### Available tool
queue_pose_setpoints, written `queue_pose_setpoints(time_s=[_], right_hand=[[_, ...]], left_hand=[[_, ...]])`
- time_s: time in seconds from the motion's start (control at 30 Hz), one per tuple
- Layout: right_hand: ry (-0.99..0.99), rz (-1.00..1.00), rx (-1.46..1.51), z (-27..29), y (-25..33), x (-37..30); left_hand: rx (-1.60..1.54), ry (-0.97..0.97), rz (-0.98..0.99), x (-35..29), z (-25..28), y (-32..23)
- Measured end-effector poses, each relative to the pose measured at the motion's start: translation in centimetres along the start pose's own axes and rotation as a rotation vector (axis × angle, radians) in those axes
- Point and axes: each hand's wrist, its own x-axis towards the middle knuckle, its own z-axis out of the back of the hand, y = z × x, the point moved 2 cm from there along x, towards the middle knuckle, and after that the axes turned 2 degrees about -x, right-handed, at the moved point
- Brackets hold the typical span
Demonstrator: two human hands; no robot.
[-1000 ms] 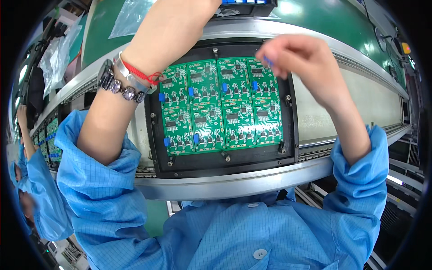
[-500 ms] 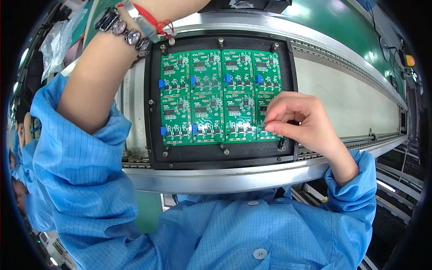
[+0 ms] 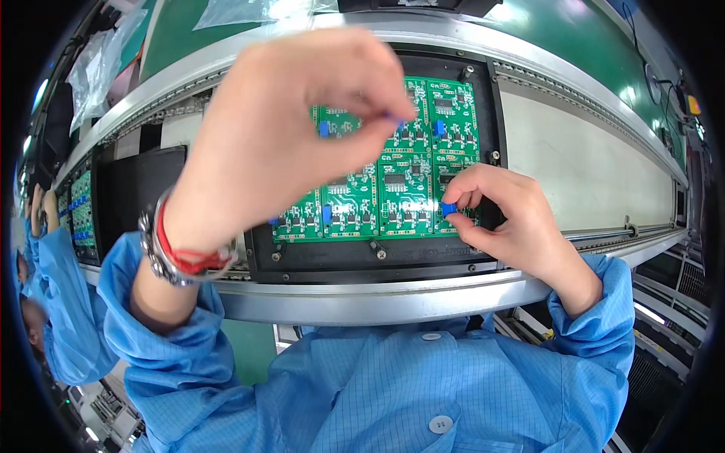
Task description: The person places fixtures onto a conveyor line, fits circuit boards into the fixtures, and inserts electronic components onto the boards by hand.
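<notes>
My right hand (image 3: 506, 208) pinches a small blue block-shaped component (image 3: 449, 208) between thumb and forefinger, low over the right end of the front row of green circuit boards (image 3: 408, 177). Blurred by motion, my left hand (image 3: 317, 113) hangs above the panel's left part. Its thumb and forefinger close on a small blue component (image 3: 393, 119), smeared and partly hidden. Other blue blocks stand on the boards, such as one blue component (image 3: 327, 214) in the front row and another blue part (image 3: 439, 127) at the back right. Much of the back left of the panel is covered by my left hand.
A black frame (image 3: 332, 266) with metal posts (image 3: 381, 253) surrounds the panel on a rail conveyor (image 3: 589, 136). Further left are a dark plate (image 3: 147, 185) and another frame with green boards (image 3: 81, 208). A person in a blue sleeve (image 3: 75, 302) works there. Clear plastic bags (image 3: 102, 64) lie beyond.
My left hand has come back from beyond the top edge to above the panel. A blue component now shows in my right fingers, which stay near the same place. The panel has shifted slightly.
</notes>
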Motion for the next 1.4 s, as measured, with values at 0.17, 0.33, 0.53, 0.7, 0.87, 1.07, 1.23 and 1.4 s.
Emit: queue_pose_setpoints(time_s=[0.17, 0.33, 0.53, 0.7, 0.87, 1.07, 1.23, 1.4], right_hand=[[-0.014, 0.021, -0.011, -0.6, 0.1, 0.2], [-0.004, 0.088, -0.123, -0.9, 1.2, 0.2], [0.008, 0.098, -0.134, -0.6, 1.1, 0.2], [0.015, 0.088, -0.097, -0.6, 1.0, 0.1], [0.008, 0.08, -0.138, -1.0, 1.8, 0.2], [0.057, 0.219, -0.319, -1.5, 2.5, 0.8], [0.064, 0.21, -0.211, -0.2, 2.1, 0.9], [0.027, 0.23, -0.216, -0.2, 2.1, 0.6]], left_hand=[[0.025, 0.049, 0.087, -4.0, -1.0, 0.5], [-0.104, 0.047, 0.25, -5.6, -2.9, 0.6], [0.166, 0.039, 0.08, -5.4, -3.5, 0.5], [0.146, 0.017, 0.1, -5.6, -3.8, 0.7], [0.15, 0.025, 0.099, -5.7, -4.0, 0.6], [0.23, 0.072, 0.042, -5.6, -4.2, 0.5], [0.265, 0.088, 0.119, -5.0, -4.4, -0.6], [0.342, 0.112, 0.099, -4.6, -4.5, -1.3]])
